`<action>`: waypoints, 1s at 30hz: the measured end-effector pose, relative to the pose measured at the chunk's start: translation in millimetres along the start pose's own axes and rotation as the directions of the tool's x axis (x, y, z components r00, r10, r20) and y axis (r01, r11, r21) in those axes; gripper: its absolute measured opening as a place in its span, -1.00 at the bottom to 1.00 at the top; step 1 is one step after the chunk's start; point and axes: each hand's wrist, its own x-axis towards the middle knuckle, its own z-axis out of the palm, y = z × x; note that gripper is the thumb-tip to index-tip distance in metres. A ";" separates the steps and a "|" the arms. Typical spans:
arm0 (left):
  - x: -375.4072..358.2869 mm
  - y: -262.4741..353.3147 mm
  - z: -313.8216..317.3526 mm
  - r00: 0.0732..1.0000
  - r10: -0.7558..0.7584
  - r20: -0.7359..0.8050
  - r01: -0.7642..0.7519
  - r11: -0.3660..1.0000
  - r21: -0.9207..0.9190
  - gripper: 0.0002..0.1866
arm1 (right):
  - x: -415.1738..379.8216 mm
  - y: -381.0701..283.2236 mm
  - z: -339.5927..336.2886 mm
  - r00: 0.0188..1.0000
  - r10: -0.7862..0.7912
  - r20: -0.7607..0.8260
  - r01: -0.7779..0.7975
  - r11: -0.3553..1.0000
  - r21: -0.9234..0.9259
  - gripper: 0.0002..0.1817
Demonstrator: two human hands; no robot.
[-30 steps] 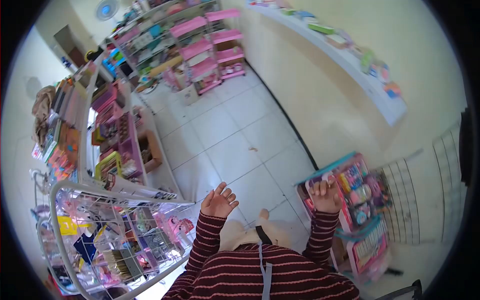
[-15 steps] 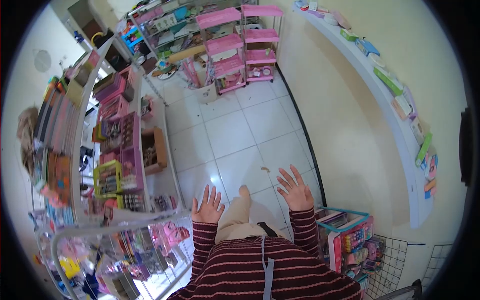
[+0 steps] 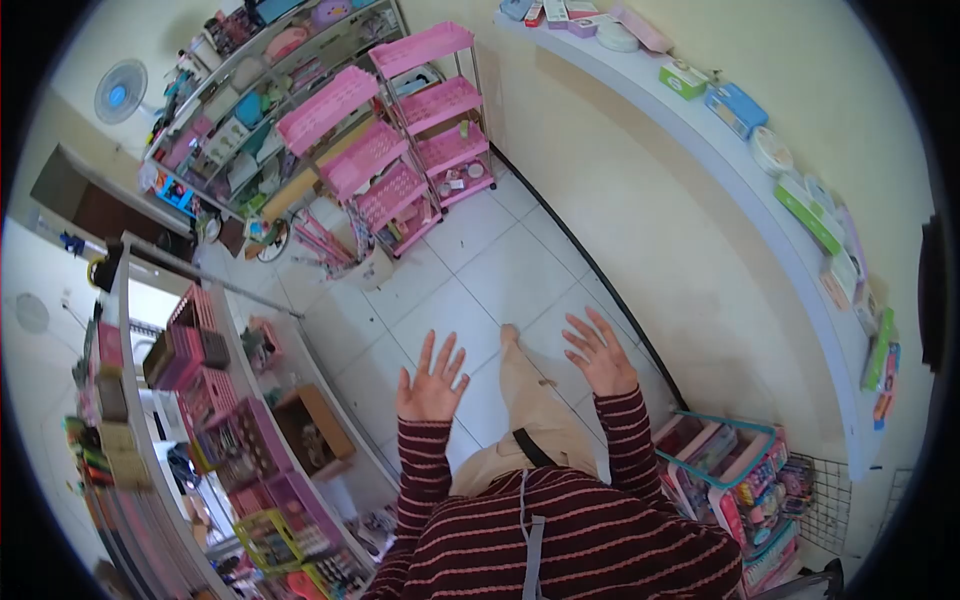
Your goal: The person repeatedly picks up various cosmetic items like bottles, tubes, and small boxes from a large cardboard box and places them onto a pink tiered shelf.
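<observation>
Both hands are raised in front of the striped shirt, palms up and fingers spread, above the white tiled floor [image 3: 425,325]. My left hand [image 3: 431,380] holds nothing, and its nearest neighbour is the shelving on the left. Nothing is in my right hand [image 3: 601,355] either; it hovers over the floor near the wall, above and left of a teal-edged rack of packaged goods [image 3: 715,450]. One bare foot [image 3: 509,333] shows between the hands, below a beige trouser leg.
Shelves with a purple basket [image 3: 255,440] and a cardboard box [image 3: 315,430] line the left. Ahead stand pink tiered trolleys [image 3: 450,100] and a white bin [image 3: 368,270]. A curved wall shelf [image 3: 690,135] with small boxes runs along the right, above a wire grid [image 3: 825,500].
The view has turned, so the trolleys and left shelving appear further left and tilted. My left hand sits slightly higher and further right in view. Both hands stay spread and empty.
</observation>
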 end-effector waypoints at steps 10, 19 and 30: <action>155.9 104.6 -13.3 0.988 -0.118 -0.103 0.127 0.989 0.081 -0.31 | 245.8 -17.2 11.4 0.993 -0.116 0.035 0.114 0.992 0.063 -0.23; 281.1 231.2 -27.7 0.969 0.241 -0.054 -0.217 0.936 0.277 -0.31 | 413.7 -22.1 38.8 0.974 -0.174 0.147 0.177 0.984 -0.004 -0.29; 463.2 301.1 -150.6 0.690 -0.613 -0.385 0.722 0.625 0.298 -0.53 | 500.0 133.0 26.8 0.898 -0.083 -0.432 0.211 0.943 0.257 -0.43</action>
